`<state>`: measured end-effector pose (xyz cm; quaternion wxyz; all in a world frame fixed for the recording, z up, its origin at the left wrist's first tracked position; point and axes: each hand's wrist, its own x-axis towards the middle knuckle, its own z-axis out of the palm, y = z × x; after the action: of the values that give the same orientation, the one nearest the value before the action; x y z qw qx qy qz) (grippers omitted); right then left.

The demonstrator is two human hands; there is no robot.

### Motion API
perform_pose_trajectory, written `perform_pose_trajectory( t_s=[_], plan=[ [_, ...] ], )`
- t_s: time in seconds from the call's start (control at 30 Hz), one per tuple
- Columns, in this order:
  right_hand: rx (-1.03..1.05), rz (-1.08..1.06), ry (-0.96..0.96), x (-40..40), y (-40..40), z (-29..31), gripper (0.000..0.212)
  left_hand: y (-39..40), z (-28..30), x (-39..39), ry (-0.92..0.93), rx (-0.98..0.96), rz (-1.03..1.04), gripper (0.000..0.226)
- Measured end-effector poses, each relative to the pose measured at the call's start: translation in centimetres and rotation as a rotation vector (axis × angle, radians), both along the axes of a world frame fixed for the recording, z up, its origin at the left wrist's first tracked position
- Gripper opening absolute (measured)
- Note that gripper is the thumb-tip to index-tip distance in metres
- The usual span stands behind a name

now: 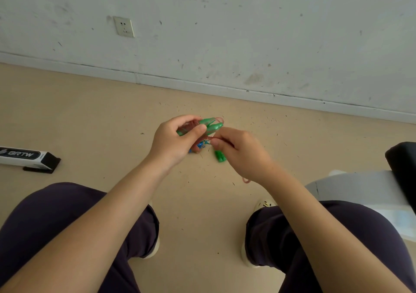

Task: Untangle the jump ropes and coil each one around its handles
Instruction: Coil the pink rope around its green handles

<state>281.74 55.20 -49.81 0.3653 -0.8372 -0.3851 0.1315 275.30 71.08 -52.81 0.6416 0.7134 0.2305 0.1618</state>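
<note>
Mid-frame, coiling: our left hand grips the green handles; right hand pinches the red rope. Next wrap needs tension.

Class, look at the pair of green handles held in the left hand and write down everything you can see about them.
The green handles are two slim, glossy, slightly see-through pieces that look like plastic, lying side by side and pointing up and to the right. The left hand grips their lower ends, thumb across them, holding them above the floor. A thin reddish rope loops round their far ends, and the right hand pinches a strand of it just below them. Their lower ends are hidden by the fingers.
</note>
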Motion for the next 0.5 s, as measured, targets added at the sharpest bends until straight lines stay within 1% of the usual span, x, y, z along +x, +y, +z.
perform_pose_trajectory(
  t_s=[0.07, 0.17, 0.23, 0.33, 0.5],
  plan=[
    [0.035, 0.021, -0.039, 0.4, -0.6, 0.3, 0.021, -0.1, 0.2, -0.1, 0.034, 0.03, -0.082, 0.021],
    [0.04, 0.056, -0.195, 1.4, -1.0, -0.3, 0.012, -0.1, 0.6, -0.2, 0.106, 0.013, -0.221, 0.018],
    [0.064, 0.067, -0.225, 1.7, -1.2, -0.6, 0.007, 0.2, 0.7, -0.3, 0.17, 0.016, -0.295, 0.018],
    [0.121, 0.029, -0.144, 1.9, -1.5, -0.2, 0.002, 0.4, 0.9, -0.5, 0.237, 0.022, -0.401, 0.023],
    [0.179, -0.016, 0.075, 1.8, -1.4, -0.4, 0.009, 0.8, 1.5, -0.9, 0.257, 0.024, -0.53, 0.03]
  ],
)
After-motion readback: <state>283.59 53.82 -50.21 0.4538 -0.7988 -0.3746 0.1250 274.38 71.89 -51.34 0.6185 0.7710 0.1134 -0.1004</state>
